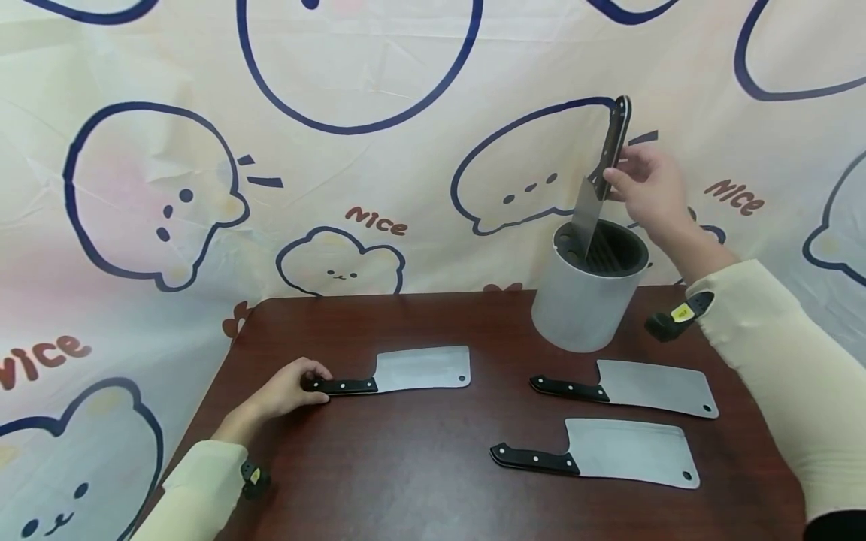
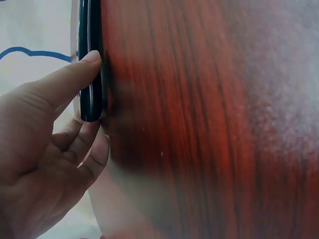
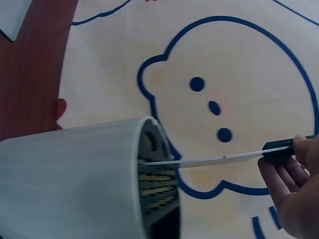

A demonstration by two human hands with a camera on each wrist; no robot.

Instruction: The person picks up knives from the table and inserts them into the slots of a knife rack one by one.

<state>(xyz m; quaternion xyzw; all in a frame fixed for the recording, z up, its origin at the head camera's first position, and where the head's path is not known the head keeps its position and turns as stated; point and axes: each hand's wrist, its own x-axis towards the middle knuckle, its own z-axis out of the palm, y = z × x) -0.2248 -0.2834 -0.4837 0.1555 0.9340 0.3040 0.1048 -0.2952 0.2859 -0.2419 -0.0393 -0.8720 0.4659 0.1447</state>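
My right hand pinches the black handle of a kitchen knife above a white round knife block. Its blade points down, with the tip in the slotted dark top; in the right wrist view the blade enters a slot at the block's rim. At left, my left hand grips the end of a cleaver's black handle between thumb and fingers. That cleaver lies on the table, blade to the right. The left wrist view shows the thumb on the handle; its blade is out of frame.
Two more cleavers lie at the right of the brown table: one cleaver in front of the knife block, another cleaver nearer me. Their handles point left. A cartoon-printed cloth hangs directly behind the table's back edge.
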